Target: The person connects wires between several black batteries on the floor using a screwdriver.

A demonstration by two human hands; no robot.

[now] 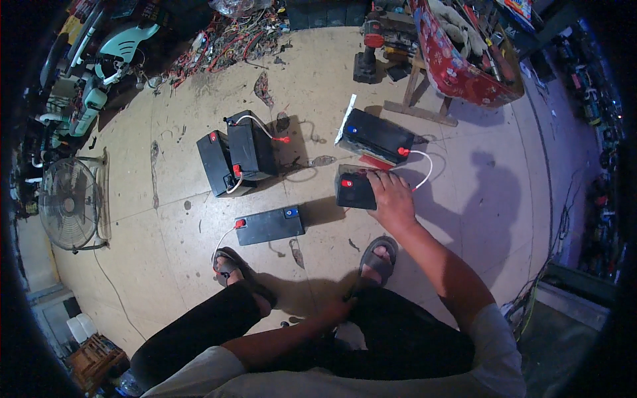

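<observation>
My right hand (pixel 393 199) grips the top and side of a black battery (pixel 348 192) with a red terminal at right of centre. Just behind it lies another black battery (pixel 378 132), with a white strip at its left end and a white wire from its red terminal. Two black batteries (pixel 213 159) (pixel 252 152) with short white wires sit together at left. A single battery (pixel 269 225) lies nearer my feet, a wire hanging from its left end. My left hand (pixel 337 308) rests low by my right knee, its fingers too dark to make out.
A fan (pixel 70 204) stands at left, near green power tools (pixel 123 53). Along the back are tangled wire scraps (pixel 225 43), a red drill (pixel 368 40) and a red floral container (pixel 468 79) of tools by a wooden stand (pixel 418 116). My sandalled feet (pixel 378 262) frame the nearest battery.
</observation>
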